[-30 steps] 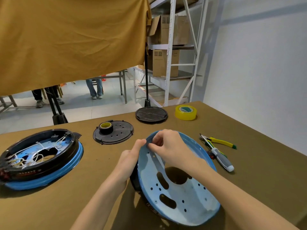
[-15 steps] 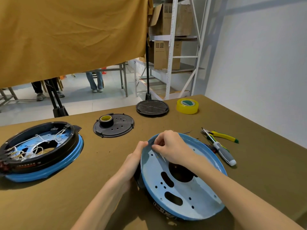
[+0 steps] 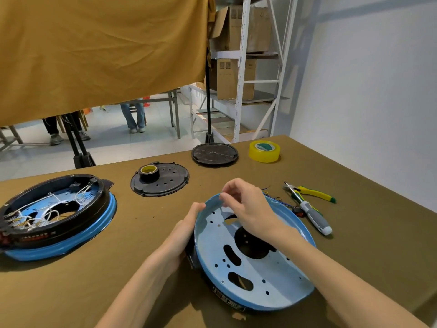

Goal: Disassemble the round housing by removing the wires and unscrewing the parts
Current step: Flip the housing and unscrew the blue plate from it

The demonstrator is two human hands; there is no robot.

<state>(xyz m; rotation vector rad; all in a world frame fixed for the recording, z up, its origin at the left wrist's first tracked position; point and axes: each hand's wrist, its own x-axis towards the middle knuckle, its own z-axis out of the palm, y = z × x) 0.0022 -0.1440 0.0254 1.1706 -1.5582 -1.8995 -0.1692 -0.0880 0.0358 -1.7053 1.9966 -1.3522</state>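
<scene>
Between both hands' fingers (image 3: 224,197): housing (image 3: 255,261) rim.

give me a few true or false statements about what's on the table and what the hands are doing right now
1. The left hand grips the left rim of the tilted blue housing plate. True.
2. The screwdriver is held in the right hand. False: it lies on the table to the right of the plate, beside the yellow-handled pliers.
3. A small black tape roll sits on the black perforated disc. True.
4. The second housing at the left has had all its wires removed. False: white wires still lie inside it.
5. The yellow tape roll stands near the table's far edge. True.
</scene>
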